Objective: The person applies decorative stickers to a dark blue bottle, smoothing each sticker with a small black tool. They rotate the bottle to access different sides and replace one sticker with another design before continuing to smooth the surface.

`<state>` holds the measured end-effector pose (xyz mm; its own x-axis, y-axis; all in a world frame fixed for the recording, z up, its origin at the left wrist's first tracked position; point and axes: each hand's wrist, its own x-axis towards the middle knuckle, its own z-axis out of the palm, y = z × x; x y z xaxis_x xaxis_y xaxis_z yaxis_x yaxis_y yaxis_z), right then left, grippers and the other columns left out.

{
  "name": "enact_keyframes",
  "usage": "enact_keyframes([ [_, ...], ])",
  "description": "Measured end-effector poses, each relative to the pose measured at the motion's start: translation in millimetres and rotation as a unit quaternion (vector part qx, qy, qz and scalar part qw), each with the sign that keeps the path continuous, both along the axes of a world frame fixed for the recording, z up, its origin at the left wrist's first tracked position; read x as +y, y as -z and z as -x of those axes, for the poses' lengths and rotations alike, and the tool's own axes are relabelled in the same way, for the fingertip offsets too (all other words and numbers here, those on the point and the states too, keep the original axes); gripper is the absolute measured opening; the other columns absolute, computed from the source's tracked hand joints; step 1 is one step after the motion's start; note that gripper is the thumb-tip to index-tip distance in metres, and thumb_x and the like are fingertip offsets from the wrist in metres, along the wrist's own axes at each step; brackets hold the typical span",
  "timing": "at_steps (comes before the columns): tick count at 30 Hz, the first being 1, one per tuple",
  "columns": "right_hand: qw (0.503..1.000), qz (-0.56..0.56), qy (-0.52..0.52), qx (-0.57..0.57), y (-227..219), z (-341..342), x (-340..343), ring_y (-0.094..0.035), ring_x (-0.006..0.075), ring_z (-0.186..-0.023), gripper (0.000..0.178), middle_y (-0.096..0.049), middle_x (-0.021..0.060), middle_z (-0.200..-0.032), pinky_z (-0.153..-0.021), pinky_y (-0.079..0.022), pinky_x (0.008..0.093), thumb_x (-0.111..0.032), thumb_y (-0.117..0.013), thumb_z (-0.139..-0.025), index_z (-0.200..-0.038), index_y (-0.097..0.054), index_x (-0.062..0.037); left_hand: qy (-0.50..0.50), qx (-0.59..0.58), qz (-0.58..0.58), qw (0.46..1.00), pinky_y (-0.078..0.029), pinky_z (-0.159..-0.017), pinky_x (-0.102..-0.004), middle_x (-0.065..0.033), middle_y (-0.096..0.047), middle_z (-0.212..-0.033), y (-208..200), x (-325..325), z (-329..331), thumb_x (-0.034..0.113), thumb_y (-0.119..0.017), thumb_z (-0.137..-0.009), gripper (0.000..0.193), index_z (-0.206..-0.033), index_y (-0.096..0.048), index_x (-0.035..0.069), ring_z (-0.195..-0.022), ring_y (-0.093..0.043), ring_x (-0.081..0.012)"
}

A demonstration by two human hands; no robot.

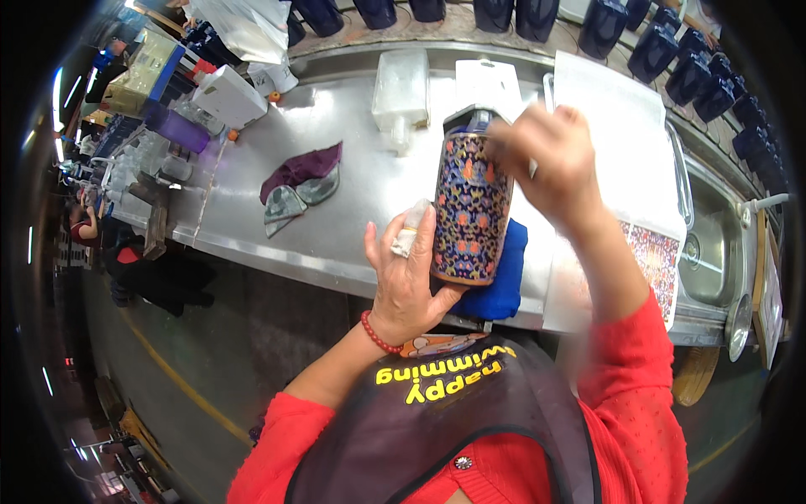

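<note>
Shiny metal surface (357, 202), dark blue containers (604, 29) lined up behind, sink (714, 273) off right. Left hand (410, 273) gripping patterned vase (473, 210); right hand (550, 160) blurry, can't tell grip.

The left grip (409, 281) points forward; the right grip (550, 160) (blurred) curls inward.

The held bottle (474, 206) is between the left hand (407, 277) and right hand (550, 164), a cloth (512, 260) at its right; behind-left, a second bottle (400, 92) lies on the worktable (357, 210); rightward come a paper sheet (617, 109), then the sink (708, 269)
</note>
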<state>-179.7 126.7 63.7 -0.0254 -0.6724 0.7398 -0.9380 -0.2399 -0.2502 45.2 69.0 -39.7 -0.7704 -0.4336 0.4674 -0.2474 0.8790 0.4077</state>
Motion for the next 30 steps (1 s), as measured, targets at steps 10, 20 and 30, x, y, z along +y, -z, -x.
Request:
enact_keyframes([
  [10,0.931,-0.111,-0.049,-0.345,54,11,32,-0.056,0.0025,-0.064,0.016,-0.067,0.0024,-0.085,-0.054,-0.042,0.0179,-0.013,-0.071,-0.097,-0.104,-0.068,0.0008,0.014,0.006,0.019,1.000,-0.007,-0.114,-0.0688,-0.0224,-0.051,-0.148,1,2,3,0.037,-0.078,-0.080,0.089,-0.154,-0.043,0.002,-0.138,-0.041,-0.0368],
  [20,0.919,-0.127,0.004,-0.373,63,8,39,-0.055,0.0033,-0.072,0.017,-0.064,-0.0016,-0.081,-0.063,-0.045,0.0200,-0.016,-0.072,-0.097,-0.102,-0.069,-0.0002,0.020,-0.073,0.069,0.995,-0.001,-0.116,-0.0688,-0.0242,-0.051,-0.146,-25,9,8,0.034,-0.083,-0.072,0.100,-0.156,-0.039,0.004,-0.141,-0.036,-0.0402],
  [30,0.920,-0.127,0.010,-0.370,60,6,38,-0.056,0.0036,-0.073,0.017,-0.064,-0.0007,-0.081,-0.064,-0.045,0.0204,-0.017,-0.072,-0.097,-0.102,-0.068,-0.0004,0.030,-0.081,0.082,0.993,-0.003,-0.114,-0.0708,-0.0240,-0.045,-0.151,-32,7,12,0.063,-0.074,-0.079,0.101,-0.156,-0.039,0.009,-0.141,-0.033,-0.0409],
])
